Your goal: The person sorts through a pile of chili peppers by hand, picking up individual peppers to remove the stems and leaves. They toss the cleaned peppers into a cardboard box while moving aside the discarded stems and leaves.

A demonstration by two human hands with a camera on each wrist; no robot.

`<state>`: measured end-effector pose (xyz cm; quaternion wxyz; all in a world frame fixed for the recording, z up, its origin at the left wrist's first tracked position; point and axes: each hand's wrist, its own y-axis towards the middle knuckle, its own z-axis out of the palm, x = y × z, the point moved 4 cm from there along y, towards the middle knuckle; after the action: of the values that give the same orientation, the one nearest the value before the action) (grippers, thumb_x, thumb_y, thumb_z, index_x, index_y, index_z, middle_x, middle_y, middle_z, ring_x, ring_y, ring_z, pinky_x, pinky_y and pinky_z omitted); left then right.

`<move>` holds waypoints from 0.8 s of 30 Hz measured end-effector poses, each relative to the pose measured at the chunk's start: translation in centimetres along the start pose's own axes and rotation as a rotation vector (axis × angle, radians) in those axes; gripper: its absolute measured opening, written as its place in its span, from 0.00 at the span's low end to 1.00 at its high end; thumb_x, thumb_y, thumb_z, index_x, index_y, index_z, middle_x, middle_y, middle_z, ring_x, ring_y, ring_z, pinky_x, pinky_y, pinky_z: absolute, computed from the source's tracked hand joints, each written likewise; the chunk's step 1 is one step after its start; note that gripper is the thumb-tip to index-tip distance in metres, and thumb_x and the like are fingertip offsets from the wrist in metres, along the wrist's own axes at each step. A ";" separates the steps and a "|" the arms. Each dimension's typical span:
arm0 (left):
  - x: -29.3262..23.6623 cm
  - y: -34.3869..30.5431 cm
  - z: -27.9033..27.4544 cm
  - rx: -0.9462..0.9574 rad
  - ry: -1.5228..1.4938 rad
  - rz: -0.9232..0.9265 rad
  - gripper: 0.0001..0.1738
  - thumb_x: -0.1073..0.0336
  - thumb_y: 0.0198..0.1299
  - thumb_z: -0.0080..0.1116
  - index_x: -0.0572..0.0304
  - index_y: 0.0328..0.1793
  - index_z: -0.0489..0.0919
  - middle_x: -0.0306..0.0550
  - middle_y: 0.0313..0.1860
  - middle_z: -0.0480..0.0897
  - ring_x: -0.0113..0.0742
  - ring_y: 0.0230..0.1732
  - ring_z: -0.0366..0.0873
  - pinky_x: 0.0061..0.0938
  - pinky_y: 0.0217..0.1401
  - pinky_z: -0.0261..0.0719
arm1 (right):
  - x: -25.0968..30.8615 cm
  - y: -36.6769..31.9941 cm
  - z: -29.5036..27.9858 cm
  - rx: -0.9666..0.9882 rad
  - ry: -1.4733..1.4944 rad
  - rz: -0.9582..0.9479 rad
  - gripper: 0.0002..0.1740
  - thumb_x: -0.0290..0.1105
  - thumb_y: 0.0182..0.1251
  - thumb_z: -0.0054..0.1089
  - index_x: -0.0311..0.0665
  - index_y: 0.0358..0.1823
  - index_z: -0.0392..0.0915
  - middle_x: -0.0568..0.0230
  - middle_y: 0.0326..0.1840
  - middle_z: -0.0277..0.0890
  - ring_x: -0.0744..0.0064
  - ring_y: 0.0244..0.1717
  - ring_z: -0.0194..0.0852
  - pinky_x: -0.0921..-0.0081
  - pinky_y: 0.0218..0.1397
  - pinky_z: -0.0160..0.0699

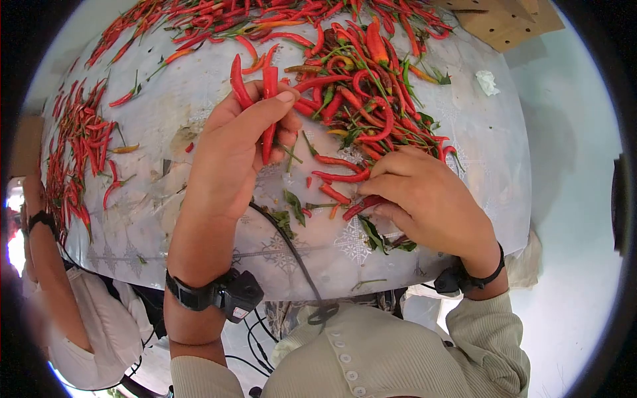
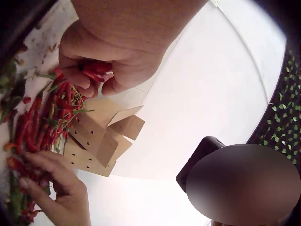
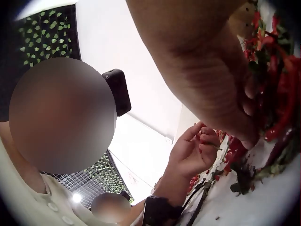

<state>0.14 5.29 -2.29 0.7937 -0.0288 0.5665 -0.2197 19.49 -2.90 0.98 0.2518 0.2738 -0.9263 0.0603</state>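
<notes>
My left hand (image 1: 275,116) is raised over the table and grips a few long red chillies (image 1: 269,99), which stick up past the thumb. The left wrist view shows the same bunch of chillies (image 2: 96,68) clamped in the curled fingers of the left hand (image 2: 101,75). Lower on the table, my right hand (image 1: 379,196) has its fingers curled down and pinches a dark red chilli (image 1: 361,205) at the edge of the pile. In the right wrist view the right hand (image 3: 249,122) presses into chillies (image 3: 280,117), and its fingertips are partly hidden.
A big heap of red chillies (image 1: 361,86) with green stems covers the far middle of the pale plastic-covered table (image 1: 166,132). More chillies (image 1: 76,146) lie along the left. Perforated cardboard (image 1: 511,20) and a crumpled tissue (image 1: 488,81) sit far right. Another person's arm (image 1: 40,259) is at the left.
</notes>
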 end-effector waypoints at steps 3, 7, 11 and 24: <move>0.0 0.0 0.1 0.014 0.001 0.003 0.11 0.62 0.64 0.58 0.60 0.46 0.79 0.37 0.30 0.81 0.21 0.28 0.75 0.17 0.28 0.69 | -0.1 0.1 0.2 0.056 -0.033 0.022 0.14 0.26 0.47 0.68 0.37 0.38 0.79 0.61 0.39 0.76 0.55 0.44 0.73 0.63 0.48 0.73; 0.0 0.0 0.0 0.013 0.004 0.004 0.11 0.61 0.63 0.59 0.60 0.46 0.79 0.36 0.30 0.81 0.21 0.28 0.75 0.17 0.29 0.69 | 0.0 0.2 -0.1 0.009 0.042 0.008 0.14 0.25 0.47 0.69 0.37 0.38 0.79 0.61 0.38 0.75 0.55 0.43 0.73 0.62 0.48 0.73; -0.3 0.0 -0.1 -0.006 0.013 0.013 0.10 0.61 0.63 0.59 0.59 0.45 0.79 0.36 0.30 0.81 0.21 0.28 0.74 0.16 0.29 0.69 | 1.1 0.7 -0.3 -0.110 0.124 0.007 0.13 0.27 0.48 0.69 0.38 0.37 0.78 0.60 0.36 0.75 0.54 0.41 0.74 0.62 0.45 0.73; -0.4 -0.1 -0.2 -0.041 0.007 -0.006 0.11 0.61 0.63 0.59 0.58 0.47 0.78 0.35 0.30 0.80 0.21 0.29 0.74 0.15 0.29 0.68 | 1.7 1.2 2.3 -0.137 -0.144 0.048 0.14 0.28 0.50 0.66 0.36 0.39 0.77 0.58 0.35 0.72 0.55 0.38 0.74 0.63 0.41 0.75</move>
<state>-0.17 5.42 -2.00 0.7905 -0.0462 0.5734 -0.2103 16.64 -3.29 -0.19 0.2013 0.2374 -0.9502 -0.0172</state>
